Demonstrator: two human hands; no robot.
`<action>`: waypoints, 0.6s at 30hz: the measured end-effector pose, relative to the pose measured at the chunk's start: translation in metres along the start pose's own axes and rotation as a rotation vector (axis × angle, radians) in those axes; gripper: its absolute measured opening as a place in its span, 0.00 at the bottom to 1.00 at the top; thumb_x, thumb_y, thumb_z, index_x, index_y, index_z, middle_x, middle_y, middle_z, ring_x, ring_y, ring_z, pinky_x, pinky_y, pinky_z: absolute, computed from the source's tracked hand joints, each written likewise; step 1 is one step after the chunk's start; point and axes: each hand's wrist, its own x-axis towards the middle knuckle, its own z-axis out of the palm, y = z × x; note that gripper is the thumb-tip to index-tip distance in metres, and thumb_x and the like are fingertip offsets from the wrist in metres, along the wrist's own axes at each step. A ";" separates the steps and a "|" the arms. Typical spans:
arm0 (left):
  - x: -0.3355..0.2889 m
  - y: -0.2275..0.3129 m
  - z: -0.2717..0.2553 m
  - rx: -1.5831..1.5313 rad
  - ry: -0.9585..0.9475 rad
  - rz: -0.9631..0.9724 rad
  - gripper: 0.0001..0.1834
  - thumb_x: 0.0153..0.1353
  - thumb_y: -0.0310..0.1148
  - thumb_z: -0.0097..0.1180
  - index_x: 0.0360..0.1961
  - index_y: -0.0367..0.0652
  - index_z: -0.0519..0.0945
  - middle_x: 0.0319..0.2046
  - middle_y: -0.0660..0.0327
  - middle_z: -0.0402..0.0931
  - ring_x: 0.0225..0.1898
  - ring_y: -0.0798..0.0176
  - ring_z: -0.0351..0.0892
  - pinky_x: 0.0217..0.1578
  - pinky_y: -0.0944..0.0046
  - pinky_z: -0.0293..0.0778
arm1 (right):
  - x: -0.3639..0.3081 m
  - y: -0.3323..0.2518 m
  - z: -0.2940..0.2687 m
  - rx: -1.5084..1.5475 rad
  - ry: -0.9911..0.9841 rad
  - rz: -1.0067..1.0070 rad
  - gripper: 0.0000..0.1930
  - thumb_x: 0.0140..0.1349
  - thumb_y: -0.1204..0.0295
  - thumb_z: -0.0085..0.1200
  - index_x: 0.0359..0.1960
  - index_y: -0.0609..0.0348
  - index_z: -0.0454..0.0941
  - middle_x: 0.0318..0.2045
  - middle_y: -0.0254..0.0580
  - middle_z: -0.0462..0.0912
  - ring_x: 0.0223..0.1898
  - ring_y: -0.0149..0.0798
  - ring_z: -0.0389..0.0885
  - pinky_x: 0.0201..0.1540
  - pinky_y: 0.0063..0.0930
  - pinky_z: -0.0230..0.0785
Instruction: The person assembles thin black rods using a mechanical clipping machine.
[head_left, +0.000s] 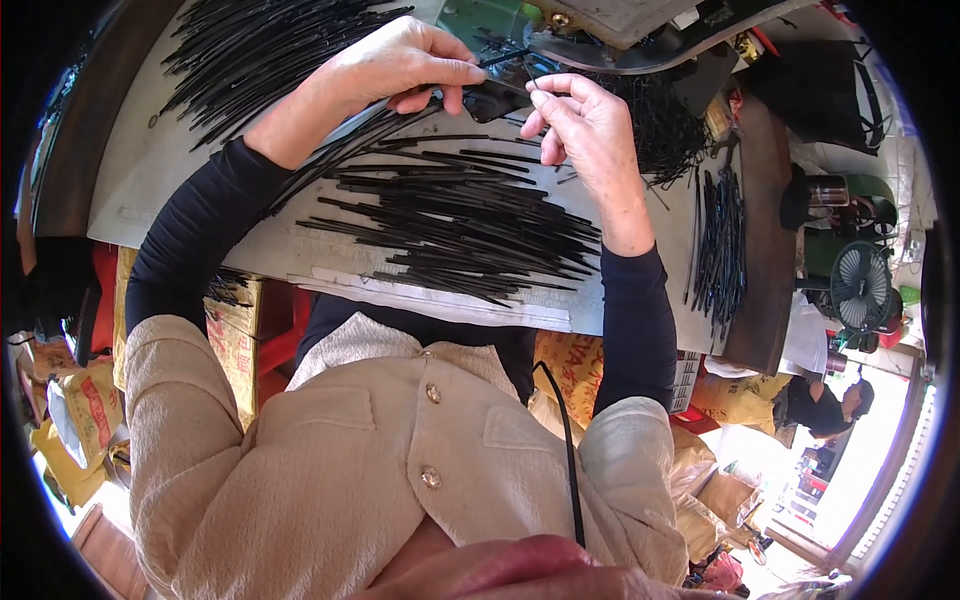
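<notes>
Both my hands are raised over the far side of the table, fingertips close together beside a machine. My left hand (415,68) is closed in a pinch, thumb against forefinger, on one end of a thin black strip (508,82). Thumb and forefinger of my right hand (588,125) pinch the strip's other end; its remaining fingers are loosely curled. Below the hands lies a loose pile of black strips (450,215). A larger bundle of similar strips (255,60) spreads at the far left. Behind my right hand sits a tangled black heap (665,130).
A green and metal machine (490,20) stands at the table's far edge. Another bundle of dark strips (722,240) lies on the right of the table (130,190). Farther right are a fan (862,285) and a person (830,402). Yellow sacks (740,398) lie below the table.
</notes>
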 end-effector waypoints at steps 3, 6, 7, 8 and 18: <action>-0.001 -0.001 0.000 -0.017 0.020 0.025 0.15 0.61 0.38 0.54 0.38 0.34 0.79 0.17 0.62 0.77 0.08 0.80 0.61 0.08 0.80 0.55 | 0.000 0.001 0.001 0.032 0.001 -0.002 0.10 0.62 0.72 0.49 0.38 0.67 0.74 0.21 0.39 0.79 0.13 0.22 0.71 0.16 0.13 0.61; 0.000 -0.002 -0.002 -0.006 0.017 0.035 0.15 0.61 0.38 0.54 0.37 0.35 0.79 0.17 0.62 0.76 0.08 0.80 0.61 0.09 0.80 0.54 | 0.001 0.001 0.002 0.027 0.003 -0.034 0.10 0.62 0.72 0.49 0.38 0.67 0.74 0.20 0.40 0.79 0.13 0.22 0.71 0.16 0.13 0.61; 0.000 -0.003 -0.002 -0.006 0.017 0.036 0.15 0.61 0.38 0.54 0.37 0.35 0.79 0.17 0.62 0.76 0.08 0.80 0.61 0.09 0.80 0.54 | 0.001 0.002 0.002 0.021 -0.002 -0.019 0.10 0.62 0.72 0.49 0.38 0.67 0.74 0.21 0.40 0.79 0.13 0.22 0.71 0.16 0.13 0.60; 0.000 -0.005 -0.001 -0.012 0.015 0.022 0.15 0.61 0.38 0.54 0.36 0.35 0.80 0.17 0.62 0.76 0.08 0.80 0.61 0.08 0.80 0.53 | 0.002 0.002 0.002 0.014 -0.008 -0.004 0.10 0.62 0.72 0.49 0.38 0.68 0.74 0.21 0.40 0.79 0.13 0.22 0.71 0.15 0.13 0.60; 0.002 0.002 -0.003 -0.143 -0.022 -0.108 0.12 0.60 0.36 0.55 0.33 0.36 0.80 0.16 0.63 0.74 0.07 0.80 0.58 0.08 0.79 0.50 | 0.003 0.008 0.000 0.149 -0.025 0.048 0.12 0.61 0.70 0.51 0.42 0.66 0.74 0.22 0.40 0.79 0.13 0.21 0.70 0.16 0.12 0.59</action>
